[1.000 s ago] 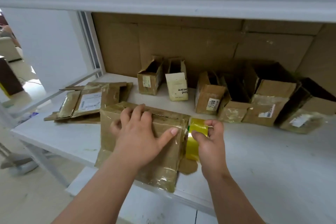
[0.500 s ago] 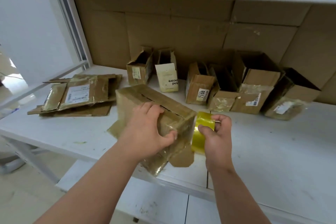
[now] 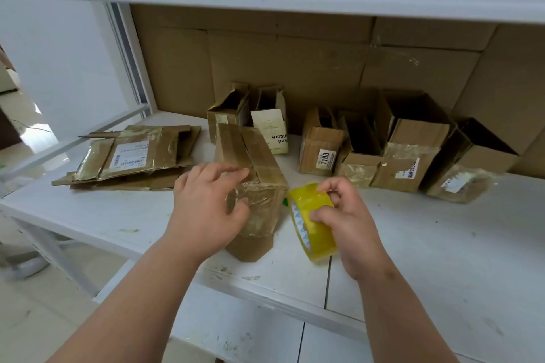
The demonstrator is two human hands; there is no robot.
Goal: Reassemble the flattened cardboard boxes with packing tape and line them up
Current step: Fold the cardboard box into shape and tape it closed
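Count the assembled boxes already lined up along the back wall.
6: two narrow ones at the left, one labelled 7108, one beside it, then two larger ones at the right. Overlap may hide another.

Bare forearms (no sleeves), bare hands
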